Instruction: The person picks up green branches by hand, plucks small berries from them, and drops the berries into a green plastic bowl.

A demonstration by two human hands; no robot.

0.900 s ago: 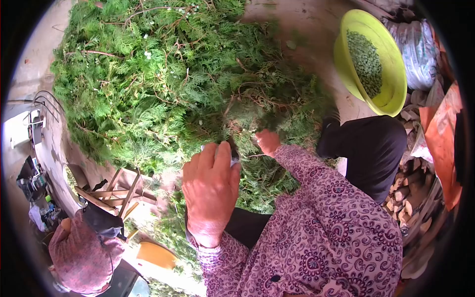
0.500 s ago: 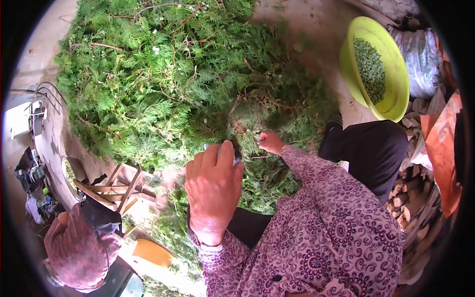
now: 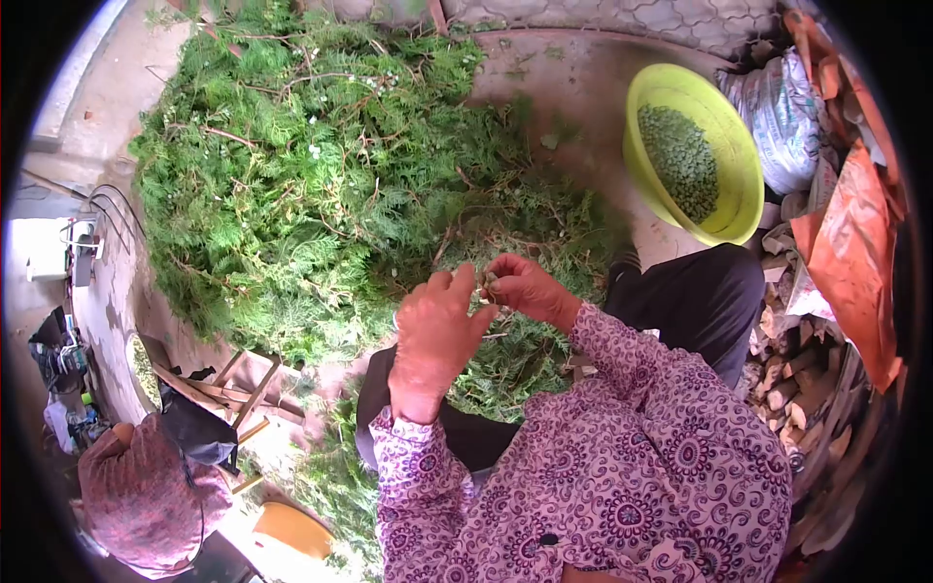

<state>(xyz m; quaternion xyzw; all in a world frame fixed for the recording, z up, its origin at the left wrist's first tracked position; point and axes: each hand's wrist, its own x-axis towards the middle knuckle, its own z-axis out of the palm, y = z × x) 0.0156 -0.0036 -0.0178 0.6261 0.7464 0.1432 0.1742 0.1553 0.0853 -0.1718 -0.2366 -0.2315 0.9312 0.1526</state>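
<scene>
Both hands meet just in front of the big heap of green cypress-like branches (image 3: 321,185). Left hand (image 3: 435,335), fingers curled, and right hand (image 3: 525,287), fingers pinched, close together on a small greenish sprig (image 3: 483,283); their fingertips hide most of it, so its shape is hard to make out, and which hand carries it cannot be told.

Only one view is given, from the head. It shows one heap, whose far edge is cut off at the top of the frame. To the right of the heap stands one yellow-green plastic basin (image 3: 734,170) holding small green round bits, too many and too small to count. Beyond the basin lie a pale crinkled sack (image 3: 782,117) and an orange sheet (image 3: 850,253), both partly cut off. Below and left of the heap sits one other person in a pink patterned hood (image 3: 136,496), mostly out of frame, beside a wooden stool frame (image 3: 238,384).
</scene>
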